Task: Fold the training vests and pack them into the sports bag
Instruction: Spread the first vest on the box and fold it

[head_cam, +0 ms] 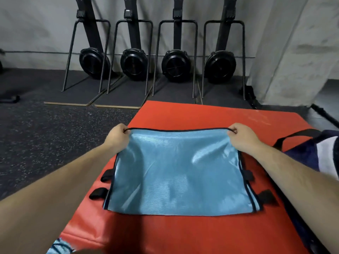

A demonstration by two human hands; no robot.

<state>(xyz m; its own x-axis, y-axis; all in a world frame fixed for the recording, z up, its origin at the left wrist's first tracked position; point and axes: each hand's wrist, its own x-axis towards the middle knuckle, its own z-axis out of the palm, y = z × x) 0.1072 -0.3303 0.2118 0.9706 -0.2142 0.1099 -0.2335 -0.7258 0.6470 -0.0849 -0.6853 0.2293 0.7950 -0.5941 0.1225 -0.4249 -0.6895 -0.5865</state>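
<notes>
Grey walls back four rowing machines (132, 65) stored upright on dark rubber flooring (55, 134). Nearer lies a red mat (183, 114), apparently serving as a flat folding surface. The sports bag (302, 153) sits at its right edge, within reach for packing. A blue training vest (174, 176) lies spread on the mat, its far edge raised. The left hand (117, 136) and right hand (240, 135) each pinch a far corner with curled fingers, probably to fold it toward the person. Black tabs (107, 175) stick out at its sides.
</notes>
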